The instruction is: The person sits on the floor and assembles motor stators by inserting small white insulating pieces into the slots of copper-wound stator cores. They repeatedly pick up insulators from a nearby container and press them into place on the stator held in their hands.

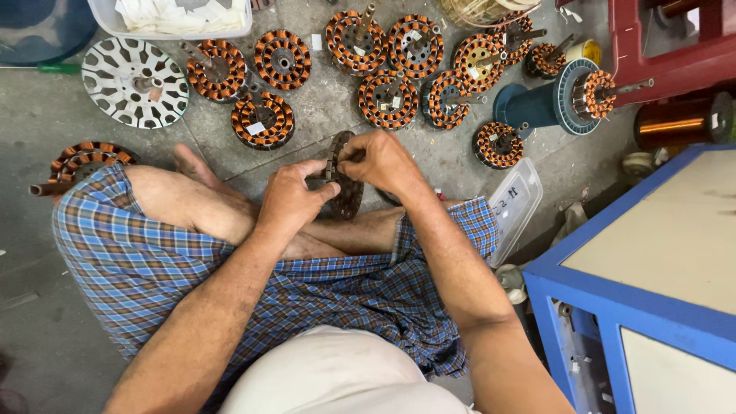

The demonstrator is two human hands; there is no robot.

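Observation:
I sit cross-legged on a concrete floor in blue checked shorts. Both hands hold a dark round slotted stator core (345,192) on edge above my shins. My left hand (290,201) grips its near left rim. My right hand (381,161) pinches its upper edge with fingertips at the slots. This core carries no copper winding.
Several copper-wound stators (389,100) lie on the floor ahead, and one (80,159) by my left knee. A bare silver stator plate (135,81), a white tub (172,17), a blue spool stand (548,100), a copper wire reel (678,123), a clear plastic lid (512,207) and a blue cabinet (652,299) surround me.

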